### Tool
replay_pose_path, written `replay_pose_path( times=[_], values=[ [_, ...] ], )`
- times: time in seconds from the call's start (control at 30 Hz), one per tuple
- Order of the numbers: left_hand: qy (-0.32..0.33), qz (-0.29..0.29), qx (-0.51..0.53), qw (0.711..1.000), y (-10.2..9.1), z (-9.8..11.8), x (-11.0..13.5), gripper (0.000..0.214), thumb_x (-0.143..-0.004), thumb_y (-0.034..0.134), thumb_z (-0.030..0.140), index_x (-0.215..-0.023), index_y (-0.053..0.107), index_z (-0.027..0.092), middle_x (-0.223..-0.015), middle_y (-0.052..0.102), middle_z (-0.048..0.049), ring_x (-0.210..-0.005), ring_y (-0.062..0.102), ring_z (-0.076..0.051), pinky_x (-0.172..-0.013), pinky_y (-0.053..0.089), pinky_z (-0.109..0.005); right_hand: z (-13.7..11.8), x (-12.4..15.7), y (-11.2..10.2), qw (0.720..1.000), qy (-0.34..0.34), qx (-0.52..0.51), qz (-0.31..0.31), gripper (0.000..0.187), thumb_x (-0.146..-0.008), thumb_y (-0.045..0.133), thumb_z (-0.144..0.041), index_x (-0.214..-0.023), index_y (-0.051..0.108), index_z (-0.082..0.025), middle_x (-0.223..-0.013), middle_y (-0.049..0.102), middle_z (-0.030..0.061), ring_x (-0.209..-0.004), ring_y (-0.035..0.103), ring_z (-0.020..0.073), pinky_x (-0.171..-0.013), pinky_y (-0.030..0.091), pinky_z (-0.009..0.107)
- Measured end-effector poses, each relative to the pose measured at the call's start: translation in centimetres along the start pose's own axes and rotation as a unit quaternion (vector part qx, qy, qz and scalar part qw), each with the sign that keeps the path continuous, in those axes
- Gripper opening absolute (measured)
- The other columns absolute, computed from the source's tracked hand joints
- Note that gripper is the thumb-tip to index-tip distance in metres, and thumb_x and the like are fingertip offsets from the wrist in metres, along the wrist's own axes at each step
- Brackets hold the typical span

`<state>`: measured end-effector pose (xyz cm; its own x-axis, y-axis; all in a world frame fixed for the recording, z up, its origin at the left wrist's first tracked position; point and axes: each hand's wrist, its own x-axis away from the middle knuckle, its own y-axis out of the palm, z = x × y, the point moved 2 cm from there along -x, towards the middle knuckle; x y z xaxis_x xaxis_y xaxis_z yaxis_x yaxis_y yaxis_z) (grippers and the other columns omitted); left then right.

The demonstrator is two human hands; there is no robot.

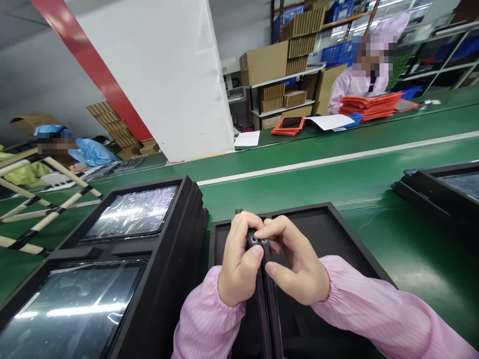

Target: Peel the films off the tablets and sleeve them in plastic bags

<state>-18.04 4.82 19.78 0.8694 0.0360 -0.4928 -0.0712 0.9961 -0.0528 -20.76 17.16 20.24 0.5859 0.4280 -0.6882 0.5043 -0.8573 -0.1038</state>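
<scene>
My left hand (239, 262) and my right hand (295, 267) both grip a thin dark tablet (266, 299), held edge-on and upright over a black foam tray (337, 229). Fingers of both hands are curled round its top edge, thumbs pressed on the sides. Pink sleeves cover both wrists. To the left a stack of black foam trays (175, 239) holds two bagged tablets (134, 212).
A green conveyor belt (299, 184) runs across. Another black tray (441, 187) lies at the right. Across the belt a person in pink (359, 82) stands behind orange cases (370, 105); a person in blue (82, 149) sits far left. Cardboard boxes fill the shelves (284, 85).
</scene>
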Motion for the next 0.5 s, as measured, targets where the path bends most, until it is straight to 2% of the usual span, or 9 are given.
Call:
replay_pose_path(
  times=[0.13,0.3,0.5],
  values=[
    [-0.009,0.027,0.030,0.999,0.1,0.8,0.3,0.026,-0.090,0.052,0.048,-0.080,0.054,0.023,-0.075,0.055,-0.0033,-0.083,0.055,-0.026,-0.074,0.046,-0.040,-0.4,0.3,0.4,1.000,0.002,0.005,-0.008,0.042,-0.076,0.055,-0.011,-0.114,0.053,-0.028,-0.079,0.045,-0.0041,-0.065,0.045,0.0117,-0.061,0.041,0.026],
    [-0.038,0.088,0.066,0.993,0.3,0.8,0.6,0.041,-0.102,0.031,0.042,-0.072,0.050,0.023,-0.067,0.050,-0.0019,-0.068,0.052,-0.020,-0.072,0.046,-0.039,-0.8,0.7,1.1,1.000,0.023,0.008,-0.018,0.048,-0.078,0.056,-0.012,-0.123,0.051,-0.028,-0.082,0.049,-0.0023,-0.068,0.049,0.0134,-0.065,0.045,0.028],
    [-0.038,0.089,0.111,0.989,0.6,0.8,0.8,0.040,-0.103,0.032,0.040,-0.073,0.051,0.022,-0.070,0.052,-0.0005,-0.059,0.052,-0.017,-0.064,0.045,-0.037,-0.8,0.9,1.0,0.999,0.030,0.006,-0.015,0.052,-0.076,0.056,-0.011,-0.125,0.048,-0.029,-0.080,0.048,-0.0025,-0.067,0.049,0.0148,-0.064,0.046,0.028]
  ],
)
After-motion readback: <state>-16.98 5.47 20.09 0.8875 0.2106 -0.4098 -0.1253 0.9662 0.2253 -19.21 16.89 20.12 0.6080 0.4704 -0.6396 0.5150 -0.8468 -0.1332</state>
